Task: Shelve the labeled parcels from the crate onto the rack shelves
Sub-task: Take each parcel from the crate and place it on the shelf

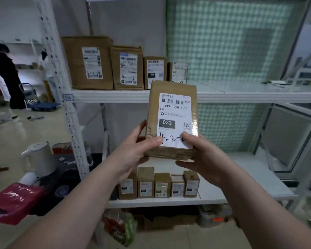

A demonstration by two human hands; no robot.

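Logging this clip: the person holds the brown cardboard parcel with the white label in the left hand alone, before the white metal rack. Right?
Not alone. The head view shows the left hand and the right hand both gripping the brown cardboard parcel with the white label, before the white metal rack.

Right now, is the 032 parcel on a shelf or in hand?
In hand: left hand and right hand grip the parcel at its lower end, upright, in front of the upper shelf.
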